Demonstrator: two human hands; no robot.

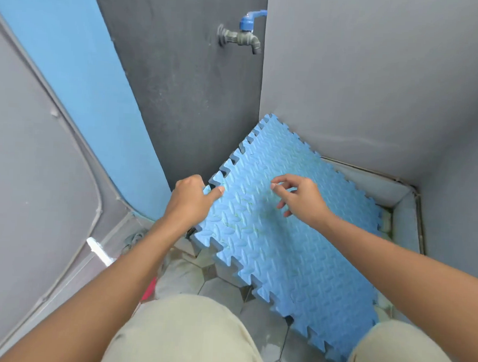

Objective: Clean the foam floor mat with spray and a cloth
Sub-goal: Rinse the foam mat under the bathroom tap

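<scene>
A blue foam floor mat [282,238] with jigsaw edges leans tilted in the corner, its top edge against the grey walls and its lower edge on the tiled floor. My left hand [190,197] grips the mat's left edge, thumb on the patterned face and fingers behind it. Just above the middle of the mat hovers my right hand [298,196], fingers loosely spread and holding nothing. A grey cloth [135,239] lies bunched on the floor beside my left forearm. I see no spray bottle.
A metal tap [244,37] with a blue handle sticks out of the dark wall above the mat. A raised tiled ledge [381,188] runs behind the mat at the right. A white object [98,249] and something red [149,289] sit by my left arm.
</scene>
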